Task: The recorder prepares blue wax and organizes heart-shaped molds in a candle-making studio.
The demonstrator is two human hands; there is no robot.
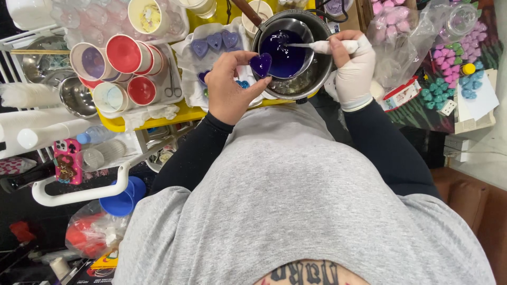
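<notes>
My bare left hand (231, 83) pinches a small heart-shaped mould (261, 64) filled with dark purple liquid, held beside the rim of a metal pot (317, 71). Inside the pot sits a smaller metal pitcher (305, 30) of the same purple liquid. My right hand (353, 68), in a white glove, grips a white-handled spoon (322, 46) whose tip reaches over the purple liquid. Behind my left hand, three filled purple hearts (215, 41) rest on a white cloth (186, 68).
A yellow tray (158, 117) carries red-and-white cups (124, 53) and scissors (171, 84). Metal bowls (74, 95) and a phone (67, 161) lie at left. Bags of pink (391, 21) and green and blue (449, 87) small shapes sit at right.
</notes>
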